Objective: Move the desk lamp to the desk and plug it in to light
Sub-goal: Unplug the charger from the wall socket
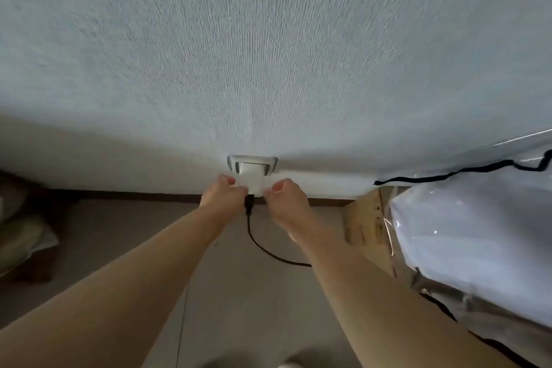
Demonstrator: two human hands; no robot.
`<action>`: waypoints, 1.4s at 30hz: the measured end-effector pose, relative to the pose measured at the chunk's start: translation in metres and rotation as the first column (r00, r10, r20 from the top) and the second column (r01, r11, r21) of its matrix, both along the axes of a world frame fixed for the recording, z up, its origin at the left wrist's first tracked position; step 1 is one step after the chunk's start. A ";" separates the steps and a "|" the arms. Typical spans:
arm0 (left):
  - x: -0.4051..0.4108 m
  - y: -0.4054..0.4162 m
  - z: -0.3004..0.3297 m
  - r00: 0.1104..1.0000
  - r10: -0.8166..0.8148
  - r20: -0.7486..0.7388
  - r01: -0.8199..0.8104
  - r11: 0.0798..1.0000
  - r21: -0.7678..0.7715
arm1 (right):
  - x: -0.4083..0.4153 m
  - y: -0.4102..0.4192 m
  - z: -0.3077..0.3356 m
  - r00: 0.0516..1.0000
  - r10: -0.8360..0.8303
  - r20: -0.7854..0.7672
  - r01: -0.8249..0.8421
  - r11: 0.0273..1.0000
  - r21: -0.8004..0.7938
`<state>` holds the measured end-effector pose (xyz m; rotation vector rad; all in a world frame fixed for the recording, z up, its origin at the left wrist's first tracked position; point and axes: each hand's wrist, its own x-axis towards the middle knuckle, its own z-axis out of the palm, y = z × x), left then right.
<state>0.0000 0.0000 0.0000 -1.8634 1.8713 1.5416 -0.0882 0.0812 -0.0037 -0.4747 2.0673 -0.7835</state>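
Head view looks steeply down a pale blue-grey textured wall (268, 54) to a silver-framed wall socket (252, 164) set low, just above the dark brown skirting board (134, 196); a white rectangular plug adapter (250, 178) sits in the socket, its upper part against the frame and its lower part between the two hands; the left hand (224, 195) grips the adapter's left edge with curled fingers, thumb tip showing at the top; the right hand (286, 203) closes on the right edge in the same narrow pinch — both bare forearms reach in from the bottom corners; a thin black power cable (254, 243) with a dark connector hangs from the underside of the adapter, drops between the wrists and curves right behind the right forearm; whether the adapter is fully seated cannot be told; the lamp itself is out of sight — only its cable shows; at right lies a bulky white bundle wrapped in clear plastic (478, 233) with a black cord along its top, and a brown cardboard box (367, 224) stands between it and the wall; the grey-brown floor (134, 233) runs below; a blurred greenish bag (21, 236) sits at far left.
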 end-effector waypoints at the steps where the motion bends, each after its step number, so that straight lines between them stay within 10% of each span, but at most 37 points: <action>1: -0.002 -0.001 -0.003 1.000 0.005 -0.010 -0.005 1.000 0.010 | 0.000 -0.003 -0.002 1.000 -0.012 0.029 0.012 1.000 0.002; 42: 0.022 0.023 0.043 0.994 0.031 -0.102 -0.010 0.979 0.204 | 0.024 0.013 0.044 0.965 -0.005 0.261 0.024 0.997 -0.071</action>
